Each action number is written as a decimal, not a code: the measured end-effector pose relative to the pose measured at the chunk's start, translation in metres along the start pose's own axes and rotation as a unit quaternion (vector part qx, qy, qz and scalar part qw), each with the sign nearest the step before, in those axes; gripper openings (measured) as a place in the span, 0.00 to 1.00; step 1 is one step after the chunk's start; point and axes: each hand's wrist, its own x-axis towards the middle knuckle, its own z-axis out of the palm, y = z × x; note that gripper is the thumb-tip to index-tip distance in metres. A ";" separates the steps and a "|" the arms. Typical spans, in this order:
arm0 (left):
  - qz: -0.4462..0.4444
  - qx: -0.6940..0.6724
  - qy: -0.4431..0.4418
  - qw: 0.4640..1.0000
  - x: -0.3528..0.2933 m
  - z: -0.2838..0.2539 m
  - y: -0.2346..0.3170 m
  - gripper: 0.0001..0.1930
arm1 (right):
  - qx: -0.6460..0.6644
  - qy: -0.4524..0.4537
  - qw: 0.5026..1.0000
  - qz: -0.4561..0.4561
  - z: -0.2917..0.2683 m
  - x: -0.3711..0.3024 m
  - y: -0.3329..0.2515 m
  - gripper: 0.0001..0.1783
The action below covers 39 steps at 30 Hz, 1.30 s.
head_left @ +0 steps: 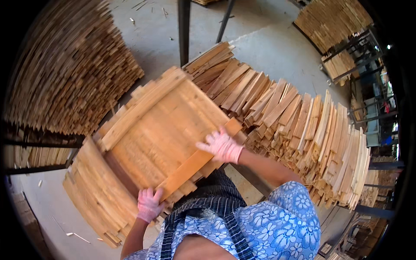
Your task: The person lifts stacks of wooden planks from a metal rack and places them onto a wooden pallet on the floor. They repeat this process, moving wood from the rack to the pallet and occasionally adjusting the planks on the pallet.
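A wooden plank lies slantwise along the near side of a stack of boards. My left hand, in a pink glove, is closed on the plank's lower left end. My right hand, gloved the same way, grips it near the upper right end, with its fingers over the top face. Across the far side of the stack runs a second strip of wood, untouched by either hand. Another layer of boards sits at the left, lower than the top boards.
A long row of piled wood slats curves along the right. Tall board stacks rise at the far left, with more stacked wood at the far right. A dark metal post stands ahead on the grey floor.
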 end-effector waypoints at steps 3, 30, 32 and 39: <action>-0.038 0.075 -0.136 0.987 0.011 -0.069 -0.003 0.29 | 0.107 0.056 0.992 -0.022 -0.023 0.013 -0.023 0.48; -0.191 -0.091 -0.184 0.960 0.647 0.291 0.097 0.46 | 0.462 0.045 0.492 0.737 0.297 0.137 0.355 0.73; -0.246 -0.168 -0.146 0.943 0.642 0.301 0.114 0.50 | 0.470 0.034 0.468 0.748 0.293 0.138 0.355 0.72; -0.301 -0.314 -0.293 0.851 0.663 0.217 0.137 0.61 | 0.581 0.234 0.347 0.698 0.300 0.106 0.363 0.66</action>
